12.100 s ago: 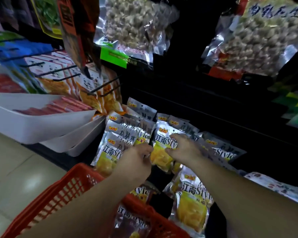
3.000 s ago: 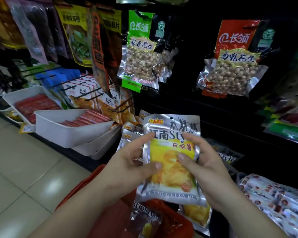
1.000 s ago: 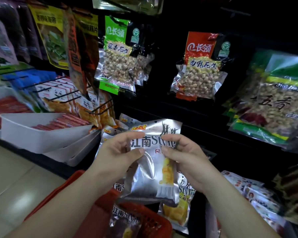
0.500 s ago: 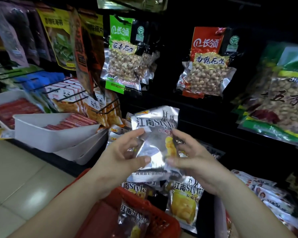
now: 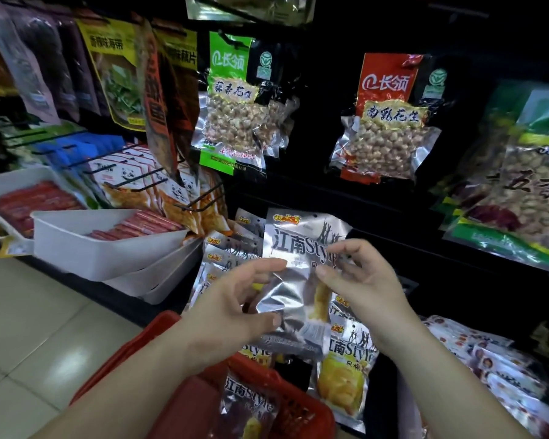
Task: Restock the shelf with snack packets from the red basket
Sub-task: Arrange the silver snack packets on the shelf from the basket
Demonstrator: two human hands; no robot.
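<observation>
- Silver snack packet (image 5: 293,248): upright, creased (yellow contents showing), above red basket (image 5: 301,413), just right of matching packets (image 5: 225,248).
- Left hand (image 5: 235,305): pinching its left edge.
- Right hand (image 5: 362,289): pinching its right edge.

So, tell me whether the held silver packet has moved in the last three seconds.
No real shift: the silver packet stays just below the green peanut bag; only its lower half has folded inward.

The snack packet (image 5: 298,267) is shiny silver with black lettering and a yellow patch. Red basket (image 5: 301,413), lattice sides. White trays (image 5: 76,245), red sausages (image 5: 137,223). Green header on one peanut bag (image 5: 232,90), red on the other peanut bag (image 5: 387,122).
</observation>
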